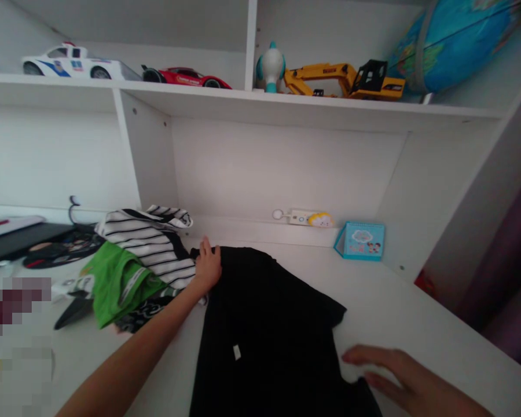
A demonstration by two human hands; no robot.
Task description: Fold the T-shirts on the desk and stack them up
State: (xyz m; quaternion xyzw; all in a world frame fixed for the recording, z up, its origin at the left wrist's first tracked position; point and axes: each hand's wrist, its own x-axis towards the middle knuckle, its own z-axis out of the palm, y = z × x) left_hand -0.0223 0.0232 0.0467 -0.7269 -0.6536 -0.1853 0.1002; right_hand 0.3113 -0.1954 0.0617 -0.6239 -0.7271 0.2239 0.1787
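A black short-sleeved shirt lies spread on the white desk, with a small white tag showing on its lower left part. My left hand rests at the shirt's far left edge, fingers stretched out over the cloth. Beside the shirt's right edge, below the sleeve, is my right hand, slightly blurred, its thumb and fingers apart and holding nothing. To the left of the shirt is a heap of clothes: a white garment with black stripes, a green garment and a black patterned cloth.
Dark flat items lie at the desk's left. Against the back stand a power strip with a yellow cloud-shaped piece and a blue desk calendar. The shelf above holds toy cars, a toy excavator and a globe.
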